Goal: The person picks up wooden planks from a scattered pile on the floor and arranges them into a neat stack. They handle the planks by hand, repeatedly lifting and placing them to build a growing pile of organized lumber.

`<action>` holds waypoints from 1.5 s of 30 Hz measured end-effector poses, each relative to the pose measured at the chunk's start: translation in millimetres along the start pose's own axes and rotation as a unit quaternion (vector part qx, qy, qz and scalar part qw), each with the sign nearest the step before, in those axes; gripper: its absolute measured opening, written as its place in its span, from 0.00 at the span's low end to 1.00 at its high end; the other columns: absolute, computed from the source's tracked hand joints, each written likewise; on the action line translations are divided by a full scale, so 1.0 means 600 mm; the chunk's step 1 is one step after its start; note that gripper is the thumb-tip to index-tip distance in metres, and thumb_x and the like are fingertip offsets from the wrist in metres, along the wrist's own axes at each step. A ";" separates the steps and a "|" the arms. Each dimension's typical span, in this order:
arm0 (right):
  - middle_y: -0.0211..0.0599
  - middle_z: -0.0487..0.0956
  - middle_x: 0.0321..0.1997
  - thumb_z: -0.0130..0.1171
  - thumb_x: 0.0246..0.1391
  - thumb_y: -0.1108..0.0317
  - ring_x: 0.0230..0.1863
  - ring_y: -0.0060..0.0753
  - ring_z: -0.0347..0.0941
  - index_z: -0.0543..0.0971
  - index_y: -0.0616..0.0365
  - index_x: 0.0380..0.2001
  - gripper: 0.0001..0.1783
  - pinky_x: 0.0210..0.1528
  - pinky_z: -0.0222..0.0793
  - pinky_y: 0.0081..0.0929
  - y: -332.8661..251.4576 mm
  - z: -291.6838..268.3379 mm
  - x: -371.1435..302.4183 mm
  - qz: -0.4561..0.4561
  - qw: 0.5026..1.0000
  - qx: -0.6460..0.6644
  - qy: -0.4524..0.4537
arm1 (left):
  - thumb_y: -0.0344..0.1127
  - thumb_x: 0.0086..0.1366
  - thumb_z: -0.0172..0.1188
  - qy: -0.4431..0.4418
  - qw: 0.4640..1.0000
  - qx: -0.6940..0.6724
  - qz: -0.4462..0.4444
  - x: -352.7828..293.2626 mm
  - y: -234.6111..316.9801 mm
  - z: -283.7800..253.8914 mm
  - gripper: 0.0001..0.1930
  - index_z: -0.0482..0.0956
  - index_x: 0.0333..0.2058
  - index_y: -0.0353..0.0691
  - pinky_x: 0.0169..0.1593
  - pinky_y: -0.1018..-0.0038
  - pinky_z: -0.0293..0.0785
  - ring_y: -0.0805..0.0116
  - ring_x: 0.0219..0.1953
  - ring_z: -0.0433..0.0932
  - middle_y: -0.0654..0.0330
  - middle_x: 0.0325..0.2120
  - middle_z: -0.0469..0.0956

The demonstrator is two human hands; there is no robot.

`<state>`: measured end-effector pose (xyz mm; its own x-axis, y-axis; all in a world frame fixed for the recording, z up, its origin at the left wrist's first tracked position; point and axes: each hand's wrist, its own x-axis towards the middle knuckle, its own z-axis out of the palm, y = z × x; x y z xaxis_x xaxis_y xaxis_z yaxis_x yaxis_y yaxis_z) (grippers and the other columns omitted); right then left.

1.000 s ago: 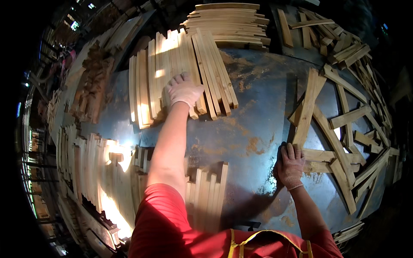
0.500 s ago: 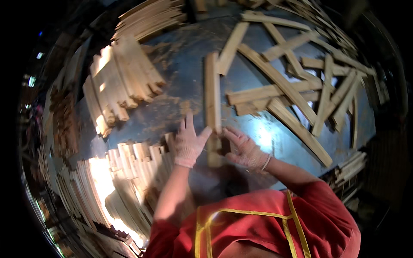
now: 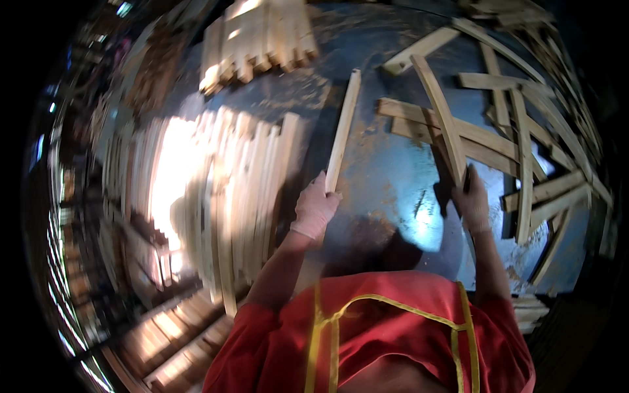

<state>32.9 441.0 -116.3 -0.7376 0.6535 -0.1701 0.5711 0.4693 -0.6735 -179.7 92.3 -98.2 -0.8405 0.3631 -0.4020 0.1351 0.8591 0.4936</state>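
My left hand (image 3: 314,206), in a pale knit glove, is closed round the lower part of a narrow wooden slat (image 3: 343,134), which stands on edge and points away from me. Over on the right, my right hand (image 3: 472,202) grips the near end of another wooden slat (image 3: 440,111). That slat's far part passes above two crossing slats (image 3: 485,141), and its shadow falls on the table beneath. Motion blurs the right hand a little. Close to my left forearm lies a packed row of slats (image 3: 252,190).
A blue metal table (image 3: 373,190) with sawdust lies under everything. Loose slats (image 3: 523,164) cross in a heap on the right. At the far left rests a second row of boards (image 3: 259,39). Below the left edge are more stacked boards (image 3: 157,340).
My hands have moved apart. The left has taken the slat toward the left row and turned it on edge; the right has gone right and taken hold of a slat from the heap. The view has shifted.
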 end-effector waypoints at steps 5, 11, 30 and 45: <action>0.58 0.79 0.64 0.64 0.55 0.65 0.63 0.48 0.78 0.51 0.69 0.79 0.53 0.66 0.73 0.38 -0.026 0.143 -0.179 0.052 0.925 0.333 -0.173 | 0.38 0.61 0.62 0.224 0.925 0.271 0.143 -0.157 -0.228 0.020 0.33 0.72 0.66 0.35 0.71 0.48 0.64 0.43 0.69 0.67 0.47 0.67 0.70; 0.70 0.80 0.56 0.60 0.60 0.45 0.57 0.71 0.79 0.50 0.70 0.77 0.55 0.61 0.76 0.49 -0.190 0.284 -0.224 -0.069 0.891 -0.085 -0.440 | 0.49 0.62 0.67 0.329 0.896 0.275 0.111 -0.273 -0.404 -0.003 0.38 0.70 0.67 0.37 0.73 0.45 0.61 0.44 0.68 0.65 0.49 0.67 0.67; 0.45 0.87 0.45 0.65 0.61 0.54 0.46 0.39 0.82 0.75 0.59 0.61 0.30 0.52 0.74 0.33 -0.313 0.370 -0.265 -0.136 0.854 -0.032 -0.501 | 0.60 0.59 0.70 0.173 0.858 0.476 -0.088 -0.314 -0.598 -0.209 0.47 0.66 0.73 0.48 0.53 0.59 0.70 0.60 0.52 0.75 0.60 0.49 0.77; 0.36 0.84 0.38 0.63 0.63 0.54 0.39 0.28 0.78 0.70 0.60 0.71 0.38 0.46 0.75 0.30 -0.522 0.521 -0.271 -0.171 0.817 0.093 -0.542 | 0.37 0.67 0.58 0.166 0.900 0.394 -0.083 -0.290 -0.529 -0.231 0.39 0.60 0.77 0.48 0.55 0.60 0.74 0.57 0.52 0.78 0.53 0.53 0.77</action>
<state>-138.6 1.9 -102.4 -0.7857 -0.4558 -0.4182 0.2738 0.3500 -0.8959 -148.8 -293.5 -77.9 -0.9764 0.1903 -0.1023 0.2129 0.9279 -0.3060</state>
